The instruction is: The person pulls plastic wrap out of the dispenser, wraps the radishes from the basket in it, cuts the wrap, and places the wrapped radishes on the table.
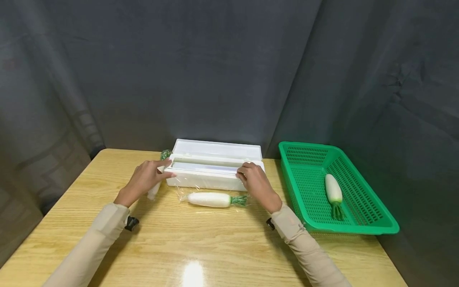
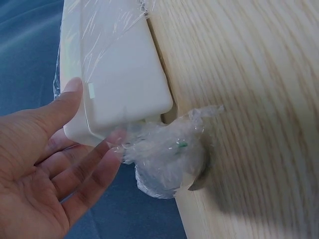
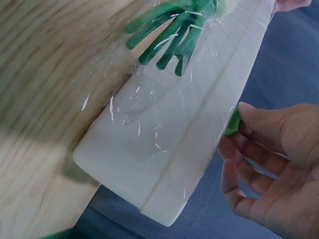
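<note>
A long white cling film dispenser (image 1: 204, 182) lies across the table with its lid raised at the back. My left hand (image 1: 143, 178) holds its left end, the thumb on the edge and the fingers around the end. At the right part of the dispenser, my right hand (image 1: 255, 182) pinches a small green slide cutter (image 3: 233, 122) at the box's edge. Clear film (image 3: 144, 117) hangs over the front and spreads beneath a white radish (image 1: 209, 199) with green stems, which lies before the box. Another film-wrapped radish (image 2: 172, 162) is beside the left end, partly hidden by my left hand.
A green plastic basket (image 1: 292, 185) stands at the right of the table, with one white radish (image 1: 333, 188) inside. Dark grey curtain (image 1: 201, 71) hangs behind the table's back edge. The wooden tabletop (image 1: 157, 247) extends toward me.
</note>
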`<action>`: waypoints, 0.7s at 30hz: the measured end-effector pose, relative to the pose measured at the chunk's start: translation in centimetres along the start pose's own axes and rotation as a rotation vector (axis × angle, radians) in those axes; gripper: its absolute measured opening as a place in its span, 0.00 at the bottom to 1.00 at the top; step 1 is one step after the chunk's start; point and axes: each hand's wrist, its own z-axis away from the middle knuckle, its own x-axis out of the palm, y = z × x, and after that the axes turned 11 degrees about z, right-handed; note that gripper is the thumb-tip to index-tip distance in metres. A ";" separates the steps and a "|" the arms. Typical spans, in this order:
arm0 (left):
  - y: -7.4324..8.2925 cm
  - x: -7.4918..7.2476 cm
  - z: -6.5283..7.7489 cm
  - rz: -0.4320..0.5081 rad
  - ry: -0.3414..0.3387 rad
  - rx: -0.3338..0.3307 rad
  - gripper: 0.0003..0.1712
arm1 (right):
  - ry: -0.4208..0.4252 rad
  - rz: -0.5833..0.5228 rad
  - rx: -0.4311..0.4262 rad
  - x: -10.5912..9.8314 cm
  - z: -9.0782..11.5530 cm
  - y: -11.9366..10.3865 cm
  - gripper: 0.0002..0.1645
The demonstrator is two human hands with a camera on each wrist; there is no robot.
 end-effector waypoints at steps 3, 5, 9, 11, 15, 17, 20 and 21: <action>0.0 0.0 0.0 0.004 -0.001 -0.004 0.33 | -0.020 -0.025 0.014 -0.2 0.1 -0.1 0.03; 0.0 0.0 0.0 0.004 0.001 -0.007 0.32 | -0.023 -0.039 0.034 -0.2 0.2 -0.2 0.03; 0.0 0.0 0.0 -0.001 0.006 -0.009 0.32 | -0.021 -0.059 0.091 -0.2 0.4 -0.3 0.03; 0.0 0.0 0.0 0.001 0.001 -0.006 0.33 | -0.022 -0.072 0.113 -0.2 0.5 -0.3 0.03; -0.1 0.0 0.1 0.006 -0.003 -0.015 0.33 | -0.025 -0.097 0.133 -0.1 0.7 -0.2 0.03; -0.2 0.1 0.1 0.002 0.001 -0.014 0.33 | -0.016 -0.081 0.134 -0.2 0.8 -0.1 0.03; -0.2 0.0 0.0 0.005 -0.002 -0.014 0.33 | 0.005 -0.011 0.162 -0.3 0.8 0.0 0.04; -0.2 -0.2 -0.1 0.006 -0.004 -0.013 0.33 | 0.014 0.019 0.178 -0.4 0.8 0.1 0.03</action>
